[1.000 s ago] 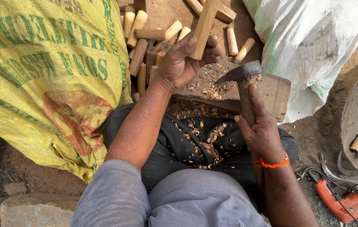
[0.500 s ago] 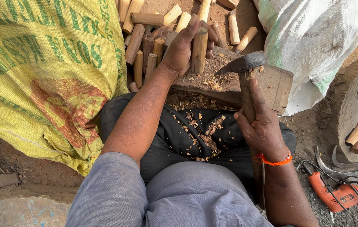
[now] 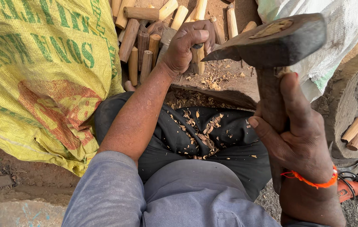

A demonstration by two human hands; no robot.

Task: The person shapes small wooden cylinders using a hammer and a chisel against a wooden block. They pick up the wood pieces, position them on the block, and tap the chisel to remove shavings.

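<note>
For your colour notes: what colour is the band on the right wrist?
Orange band, head view.

**Two sacks flank the work**

A bulging yellow sack (image 3: 40, 80) fills the left side, woven, with green lettering and a red-orange print. A white sack (image 3: 334, 50), seemingly woven too, sits at the upper right, partly cut off by the frame.
</note>
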